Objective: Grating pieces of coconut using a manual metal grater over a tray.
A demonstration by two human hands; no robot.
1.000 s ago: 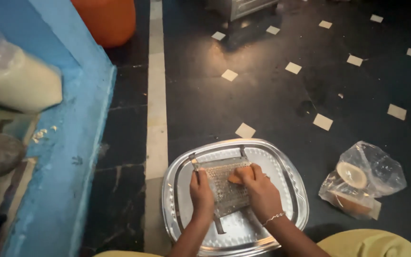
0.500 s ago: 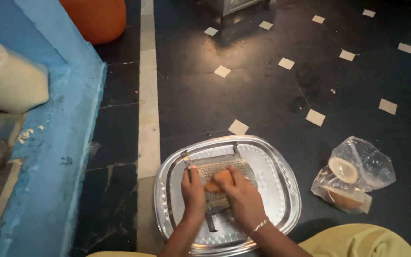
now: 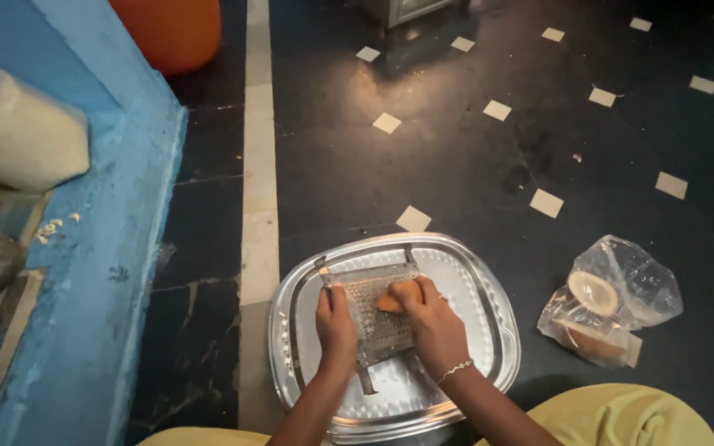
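In the head view, a flat metal grater (image 3: 378,318) is seen propped at a slant inside a wide steel tray (image 3: 489,330), which rests on the dark floor (image 3: 456,165), so that whatever falls from it is caught by the tray. The grater's left edge is clasped by the left hand (image 3: 336,326), its grip closed around the frame, apparently to keep it steady. A small orange-brown piece (image 3: 394,296) is pinched in the right hand (image 3: 435,326) and pressed against the perforated face near its upper part. A clear plastic bag (image 3: 609,301) holding pale cut halves lies on the floor just right of the tray, within reach. A blue ledge (image 3: 117,248) is seen at the left.
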